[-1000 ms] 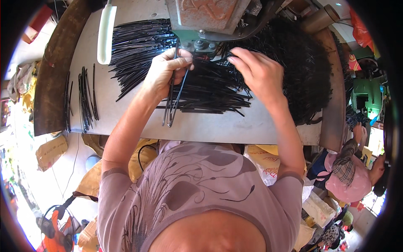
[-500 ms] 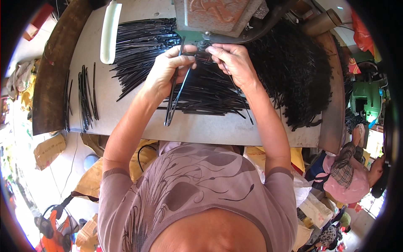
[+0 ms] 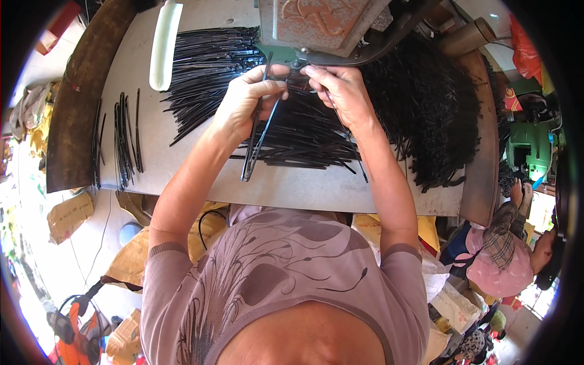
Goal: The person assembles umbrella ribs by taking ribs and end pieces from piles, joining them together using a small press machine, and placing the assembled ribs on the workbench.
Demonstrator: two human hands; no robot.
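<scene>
My left hand point(image 3: 248, 100) is closed in a pinch on thin black metal ribs point(image 3: 248, 159), whose long ends hang down toward the table's near edge. My right hand point(image 3: 342, 91) also pinches a thin dark rib point(image 3: 360, 159), which runs down beside my wrist. Both sets of fingertips are close together at the small working head point(image 3: 297, 64) of a bench machine point(image 3: 325, 27) with a raised emblem. The parts right between my fingertips are too small to make out. More black ribs point(image 3: 304, 143) lie in a layer beneath my hands.
A bundle of black ribs point(image 3: 210, 61) lies to the left, and a big dark heap point(image 3: 432, 115) to the right. Several loose ribs point(image 3: 125, 143) and a long whitish tray point(image 3: 163, 52) are farther left. Raised brown side boards point(image 3: 79, 103) edge the table. A co-worker point(image 3: 499, 261) sits at right.
Both hands keep their grip at the machine head, with only a slight shift. The co-worker's arms at the right have moved a little.
</scene>
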